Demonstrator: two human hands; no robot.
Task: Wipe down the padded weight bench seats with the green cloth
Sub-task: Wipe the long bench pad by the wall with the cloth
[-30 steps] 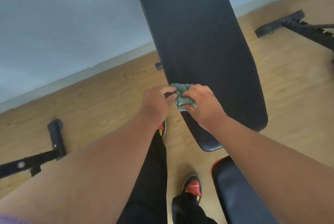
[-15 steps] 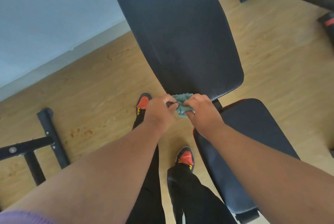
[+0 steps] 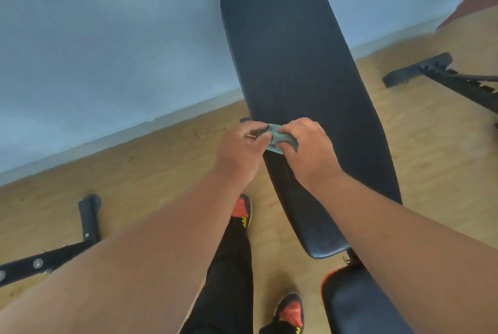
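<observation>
A small green cloth (image 3: pixel 275 137) is bunched between my two hands, over the left edge of the long black back pad (image 3: pixel 299 72) of the weight bench. My left hand (image 3: pixel 242 149) pinches its left end and my right hand (image 3: pixel 307 149) grips its right end; most of the cloth is hidden by my fingers. The inclined back pad runs from the wall down toward me. The black seat pad (image 3: pixel 358 306) with a red rim lies at the bottom right, partly behind my right forearm.
Black metal frame legs (image 3: pixel 89 223) of other equipment lie on the wooden floor at the left, and another frame leg (image 3: pixel 431 69) lies at the right. My feet in red and black shoes (image 3: pixel 241 208) stand beside the bench. A pale blue wall is behind.
The view has tilted upward, showing the top of the back pad. Both hands, still holding the cloth, now sit higher along the pad's left edge than half a second ago.
</observation>
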